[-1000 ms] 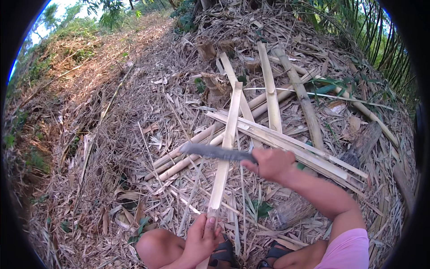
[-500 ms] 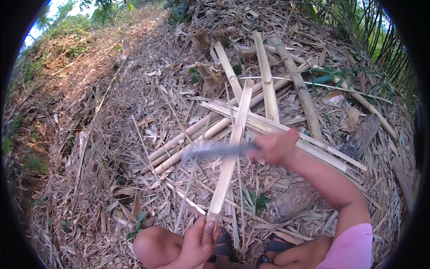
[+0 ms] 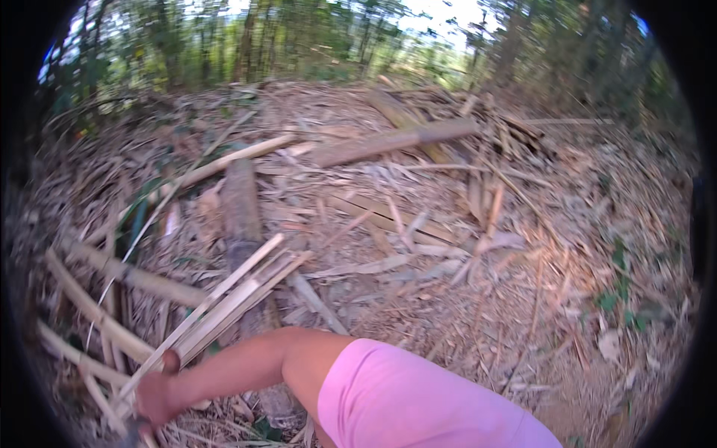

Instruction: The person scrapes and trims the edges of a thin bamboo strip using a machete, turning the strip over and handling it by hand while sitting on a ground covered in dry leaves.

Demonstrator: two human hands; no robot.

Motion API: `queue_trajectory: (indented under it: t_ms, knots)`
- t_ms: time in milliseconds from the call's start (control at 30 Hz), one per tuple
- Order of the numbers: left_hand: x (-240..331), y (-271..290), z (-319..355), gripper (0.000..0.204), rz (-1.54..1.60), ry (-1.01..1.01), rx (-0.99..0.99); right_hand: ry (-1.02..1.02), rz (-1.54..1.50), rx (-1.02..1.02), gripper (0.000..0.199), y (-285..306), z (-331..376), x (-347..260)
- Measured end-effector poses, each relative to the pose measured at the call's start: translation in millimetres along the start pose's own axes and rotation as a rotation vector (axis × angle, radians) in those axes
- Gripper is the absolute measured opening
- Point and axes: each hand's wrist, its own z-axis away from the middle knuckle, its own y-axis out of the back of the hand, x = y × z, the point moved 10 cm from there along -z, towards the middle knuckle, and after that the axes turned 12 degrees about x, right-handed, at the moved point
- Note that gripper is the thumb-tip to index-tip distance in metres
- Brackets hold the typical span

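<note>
At the lower left my right hand [image 3: 158,396], smeared by motion, reaches in from a pink sleeve [image 3: 418,403]. Its fingers are closed around a machete, of which only a dark bit of the handle [image 3: 136,430] shows at the picture's rim. Right beside the hand lies a bundle of pale split bamboo strips [image 3: 224,302], propped across a dark log [image 3: 244,250]. My left hand is out of the picture.
Bamboo poles [image 3: 142,278] lie at the left. A thick brown bamboo length [image 3: 396,142] rests farther back, beside a heap of sticks [image 3: 508,134]. Dry leaves and splinters [image 3: 448,328] cover the ground, with standing bamboo [image 3: 246,45] behind.
The view has swung to the right and up. My left hand and the bamboo strip it held have left the picture, and my right hand now appears at the lower left.
</note>
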Motion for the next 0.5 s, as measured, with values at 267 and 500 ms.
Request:
queue_trajectory:
  t_ms: [267,500]
  knots:
    - [12.3,8.8,-19.4,0.031,-0.086,0.015,-0.099,-0.252,0.184,0.108,0.07,59.0,37.3,99.3]
    - [-1.3,44.4,-13.9,0.028,0.072,0.068,-0.189,0.032,0.132,-0.098,0.073,41.2,42.6,59.0]
